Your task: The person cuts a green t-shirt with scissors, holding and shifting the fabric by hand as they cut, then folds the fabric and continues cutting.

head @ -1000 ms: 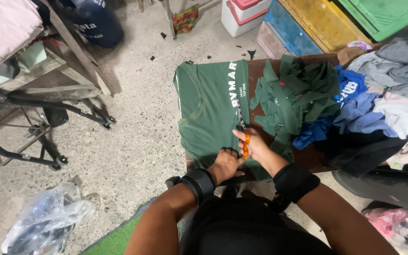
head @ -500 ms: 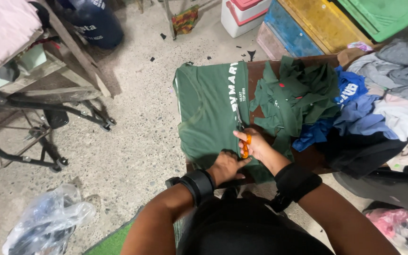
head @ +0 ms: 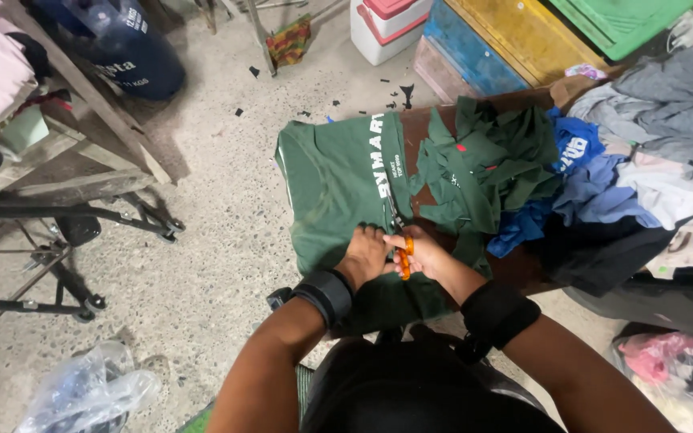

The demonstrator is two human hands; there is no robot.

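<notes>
One dark green shirt point(head: 334, 180) lies flat on the brown table point(head: 515, 269), its left half overhanging the table edge above the concrete floor point(head: 218, 232). White lettering runs along its right side; not transcribed.

One pair of orange-handled scissors point(head: 399, 240) stands on the shirt, handles toward the person, blades pointing to 12 o'clock along the lettered strip. The right hand point(head: 427, 255) is clamped on the handles, fingers through the loops. Whether the blades are parted cannot be told; they are thin and partly hidden.

The left hand point(head: 365, 255) lies palm down on the shirt, pressing the cloth, just beside the scissors at their 9 o'clock. It grips nothing. The two hands are close together, nearly touching. Each wrist carries one black band, two in all.

At 2 o'clock from the hands: one heap of green cloth pieces point(head: 487, 164), touching the shirt's right edge. Beyond it, at 3 o'clock, one mixed pile of blue, grey and black garments point(head: 643, 168).

At 12 o'clock on the floor: one white cooler with red lid point(head: 382, 28). At 10 o'clock: one dark blue gas cylinder point(head: 126, 52). At 7 o'clock: one clear plastic bag point(head: 82, 393). At 9 o'clock: one black wheeled metal frame point(head: 66, 220). Black cloth scraps are scattered on the floor; too small to count.
</notes>
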